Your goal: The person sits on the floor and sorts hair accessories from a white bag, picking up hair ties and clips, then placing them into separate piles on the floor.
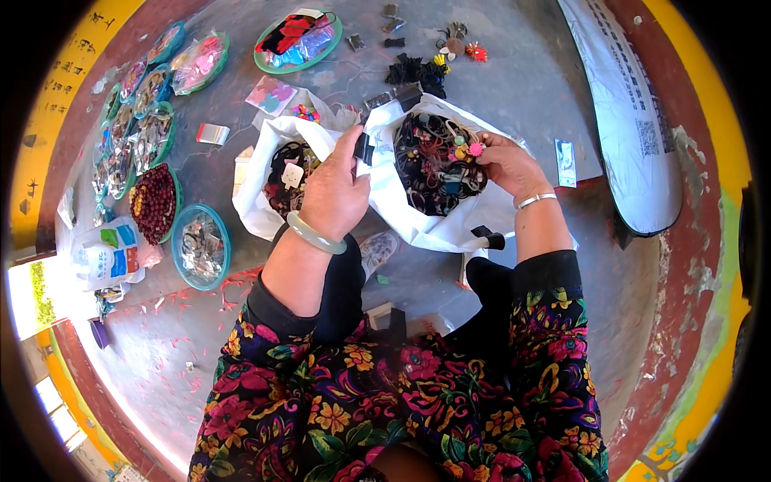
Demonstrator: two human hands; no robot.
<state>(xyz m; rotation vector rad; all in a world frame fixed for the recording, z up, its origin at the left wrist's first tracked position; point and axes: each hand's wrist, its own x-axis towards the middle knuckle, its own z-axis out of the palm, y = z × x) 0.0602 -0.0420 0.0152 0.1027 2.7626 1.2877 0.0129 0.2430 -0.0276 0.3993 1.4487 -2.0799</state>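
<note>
Here the left hand (333, 193) pinches a black clip (363, 149) above the white bag (418, 225), while the right hand (507, 165) grips small hair ties (470, 150) at its rim.

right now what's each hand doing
Left hand: shut on a black clip at the white bag rim.
Right hand: pinching hair ties over the bag.

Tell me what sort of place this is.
Probably an outdoor ground-level stall or sorting spot for small accessories: a bare concrete floor, round trays of trinkets laid out, and white bags full of hair ties.
</note>
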